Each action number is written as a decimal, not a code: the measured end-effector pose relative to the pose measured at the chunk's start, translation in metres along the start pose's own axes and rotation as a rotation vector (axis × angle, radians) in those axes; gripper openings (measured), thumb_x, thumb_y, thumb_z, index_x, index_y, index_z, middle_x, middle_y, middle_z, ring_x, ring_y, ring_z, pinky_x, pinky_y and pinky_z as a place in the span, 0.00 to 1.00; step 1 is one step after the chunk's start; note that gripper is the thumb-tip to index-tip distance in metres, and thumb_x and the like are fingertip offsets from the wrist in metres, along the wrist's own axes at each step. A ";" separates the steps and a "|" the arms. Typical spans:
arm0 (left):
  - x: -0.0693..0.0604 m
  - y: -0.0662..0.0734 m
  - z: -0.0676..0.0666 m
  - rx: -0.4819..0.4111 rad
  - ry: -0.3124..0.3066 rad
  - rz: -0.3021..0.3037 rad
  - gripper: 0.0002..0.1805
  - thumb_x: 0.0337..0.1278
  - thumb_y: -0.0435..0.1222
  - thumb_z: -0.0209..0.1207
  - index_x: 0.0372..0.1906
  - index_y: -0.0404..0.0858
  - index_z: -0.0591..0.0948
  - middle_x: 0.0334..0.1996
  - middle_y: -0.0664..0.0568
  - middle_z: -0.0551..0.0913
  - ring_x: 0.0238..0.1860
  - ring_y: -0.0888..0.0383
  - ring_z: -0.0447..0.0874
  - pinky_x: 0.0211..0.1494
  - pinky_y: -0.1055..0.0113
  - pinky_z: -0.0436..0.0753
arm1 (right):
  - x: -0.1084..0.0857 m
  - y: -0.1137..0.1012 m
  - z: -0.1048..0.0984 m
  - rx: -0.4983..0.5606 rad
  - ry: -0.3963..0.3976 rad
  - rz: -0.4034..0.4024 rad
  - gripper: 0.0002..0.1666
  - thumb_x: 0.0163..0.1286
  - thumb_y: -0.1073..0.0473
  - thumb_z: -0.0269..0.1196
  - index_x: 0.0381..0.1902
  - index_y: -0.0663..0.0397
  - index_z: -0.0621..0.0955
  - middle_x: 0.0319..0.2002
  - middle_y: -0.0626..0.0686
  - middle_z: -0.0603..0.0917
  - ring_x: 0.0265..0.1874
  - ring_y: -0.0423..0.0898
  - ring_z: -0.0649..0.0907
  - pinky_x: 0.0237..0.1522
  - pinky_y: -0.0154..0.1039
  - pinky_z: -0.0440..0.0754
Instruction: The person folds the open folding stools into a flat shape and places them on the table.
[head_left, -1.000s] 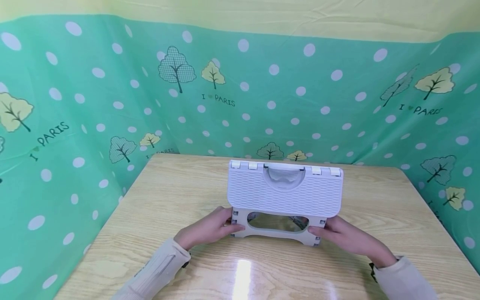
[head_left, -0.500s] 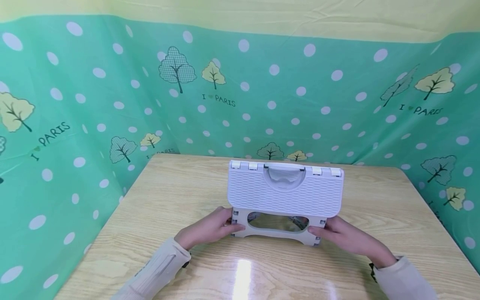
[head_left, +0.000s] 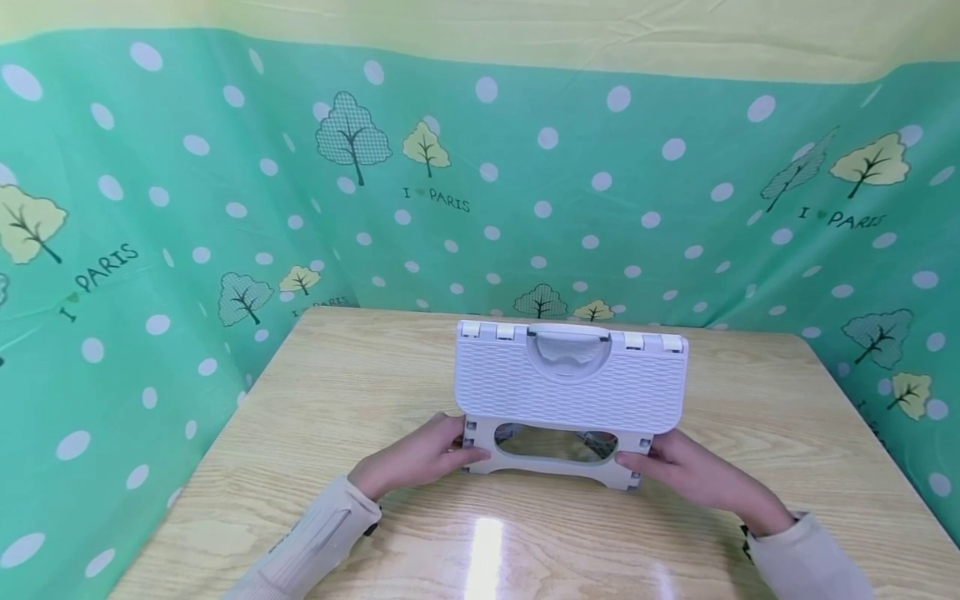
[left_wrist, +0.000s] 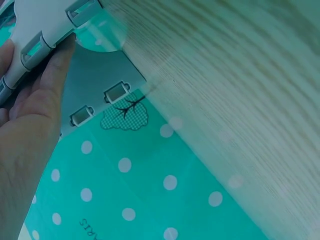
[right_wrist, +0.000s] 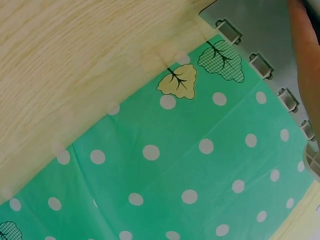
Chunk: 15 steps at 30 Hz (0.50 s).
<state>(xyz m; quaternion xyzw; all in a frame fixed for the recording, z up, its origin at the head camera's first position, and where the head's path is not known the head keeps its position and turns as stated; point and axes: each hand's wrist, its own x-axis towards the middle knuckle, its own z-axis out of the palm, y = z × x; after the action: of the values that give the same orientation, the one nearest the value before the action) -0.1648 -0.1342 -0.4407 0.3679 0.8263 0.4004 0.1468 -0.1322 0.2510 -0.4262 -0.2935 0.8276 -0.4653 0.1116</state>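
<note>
Nearest are the two pale sleeves, the left sleeve (head_left: 315, 533) and the right sleeve (head_left: 810, 558), which reach in from the near side over the table (head_left: 360, 367). Between them, a bright reflection (head_left: 485, 558) of a lamp lies on the wood surface.

Further in, the left hand (head_left: 420, 457) grips the left side of a light grey folding stool (head_left: 562, 396), the thumb in front of the leg panel (head_left: 555, 463) and the fingers behind it. The right hand (head_left: 690, 471) grips the right side of the same panel in a similar way; the right wrist view shows only a part of this hand.

The stool is about midway between the left and right edges of the table. Its textured top (head_left: 510, 387) is tilted, facing the person, with the handle (head_left: 568, 350) at the upper border. Below it, the leg panel has an oval opening. I cannot tell if the legs press on the table.

Behind the far edge of the table hangs a green cloth (head_left: 442, 242) with white dots and printed trees, yellow in its upper part.
</note>
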 end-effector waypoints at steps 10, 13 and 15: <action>0.001 -0.001 -0.001 0.008 -0.003 0.017 0.30 0.73 0.45 0.55 0.75 0.45 0.64 0.57 0.50 0.82 0.44 0.65 0.82 0.45 0.69 0.83 | 0.001 0.001 0.000 0.018 0.006 0.000 0.37 0.77 0.61 0.57 0.77 0.50 0.55 0.72 0.64 0.61 0.44 0.42 0.73 0.25 0.38 0.74; 0.001 -0.001 -0.001 0.013 -0.003 0.024 0.29 0.73 0.45 0.55 0.74 0.45 0.65 0.57 0.50 0.83 0.42 0.65 0.82 0.44 0.69 0.83 | 0.001 0.000 0.000 0.022 0.007 0.002 0.37 0.77 0.60 0.57 0.77 0.50 0.55 0.72 0.63 0.61 0.43 0.42 0.73 0.26 0.38 0.74; 0.001 -0.001 -0.001 0.018 -0.002 0.026 0.29 0.73 0.45 0.55 0.74 0.44 0.65 0.56 0.50 0.83 0.41 0.66 0.82 0.43 0.69 0.83 | 0.001 0.000 0.000 0.023 0.010 0.000 0.37 0.76 0.60 0.58 0.77 0.50 0.56 0.71 0.63 0.63 0.45 0.41 0.74 0.29 0.37 0.76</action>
<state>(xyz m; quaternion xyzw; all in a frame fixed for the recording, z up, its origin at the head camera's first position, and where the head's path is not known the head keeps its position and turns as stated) -0.1667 -0.1343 -0.4408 0.3802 0.8248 0.3946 0.1392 -0.1332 0.2502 -0.4258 -0.2897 0.8229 -0.4760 0.1110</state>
